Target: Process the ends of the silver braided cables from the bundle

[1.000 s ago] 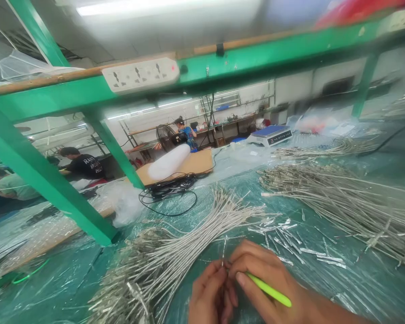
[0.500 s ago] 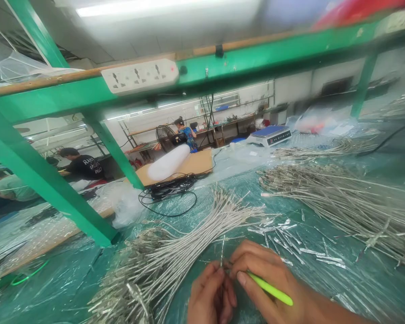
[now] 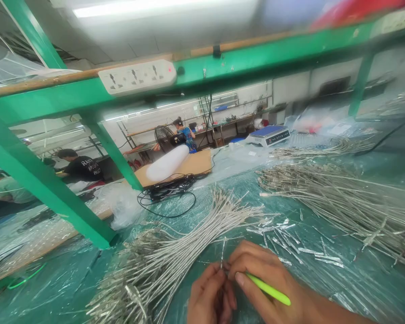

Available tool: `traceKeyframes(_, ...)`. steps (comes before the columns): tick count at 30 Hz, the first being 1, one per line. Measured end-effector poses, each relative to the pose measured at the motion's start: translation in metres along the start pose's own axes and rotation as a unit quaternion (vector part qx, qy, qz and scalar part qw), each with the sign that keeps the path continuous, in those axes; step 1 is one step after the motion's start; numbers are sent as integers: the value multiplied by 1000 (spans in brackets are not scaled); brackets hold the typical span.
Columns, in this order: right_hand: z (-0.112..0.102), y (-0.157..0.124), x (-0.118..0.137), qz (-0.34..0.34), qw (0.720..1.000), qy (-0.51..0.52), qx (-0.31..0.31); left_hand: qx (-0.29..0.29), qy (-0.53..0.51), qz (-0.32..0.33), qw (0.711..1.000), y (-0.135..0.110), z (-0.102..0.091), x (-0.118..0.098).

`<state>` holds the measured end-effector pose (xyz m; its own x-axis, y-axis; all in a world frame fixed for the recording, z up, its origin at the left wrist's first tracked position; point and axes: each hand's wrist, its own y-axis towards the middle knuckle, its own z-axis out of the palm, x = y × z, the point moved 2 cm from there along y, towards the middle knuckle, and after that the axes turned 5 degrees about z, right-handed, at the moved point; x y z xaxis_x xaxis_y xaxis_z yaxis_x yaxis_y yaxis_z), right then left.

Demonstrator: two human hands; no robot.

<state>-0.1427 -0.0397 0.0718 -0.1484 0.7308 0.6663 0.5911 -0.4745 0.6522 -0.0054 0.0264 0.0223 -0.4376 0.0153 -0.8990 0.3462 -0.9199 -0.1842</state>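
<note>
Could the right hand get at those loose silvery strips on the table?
Probably yes: the loose silvery strips lie close to the right hand, with nothing visible blocking the way, though that hand holds a lime-green tool.

tool (image 3: pixel 269 289): neon yellow-green | thin piece (image 3: pixel 222 254): silver | cables (image 3: pixel 185 243): silver-grey | tabletop (image 3: pixel 77 276): teal | frame (image 3: pixel 50 191): green

Slight rightward shift of view

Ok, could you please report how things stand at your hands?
Left fingers pinching thin silvery strip. Right fingers gripping green tool. Cable bundle close on left.
</note>
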Motion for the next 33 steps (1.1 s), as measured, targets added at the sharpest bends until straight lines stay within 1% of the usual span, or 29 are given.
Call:
traceKeyframes(6,4,-3,-2,0,1000,8,-8,-5,10,-7,1000,-1,0,0)
traceKeyframes(10,6,-5,-5,16,1000,-12,-11,12,11,6,1000,-2,2,-1)
traceKeyframes(11,7,-5,-6,9,1000,-17,-9,9,12,9,1000,-2,3,-1)
traceKeyframes(15,9,-6,-6,-52,998,-40,15,-23,15,13,1000,-4,3,-3)
traceKeyframes(16,8,-6,-6,-51,997,-49,8,-19,19,16,1000,-3,3,-2)
traceKeyframes(19,5,-6,-5,-17,996,-79,-28,11,32,22,999,-3,3,0)
traceKeyframes(20,4,-6,-4,-14,996,-83,-25,11,34,23,999,-3,2,1)
traceKeyframes(23,5,-7,-3,-23,995,-91,26,-11,38,24,999,-3,1,3)
traceKeyframes(24,4,-7,-3,-19,995,-96,24,-13,41,24,999,-3,0,3)
traceKeyframes(27,2,-7,-7,-12,993,-118,-9,-3,55,29,998,-3,0,1)
traceKeyframes(30,3,-7,-9,-32,990,-135,12,-2,54,30,998,-1,0,-2)
traceKeyframes(33,3,-6,-9,-26,989,-144,-17,-4,56,34,998,-1,-1,-3)
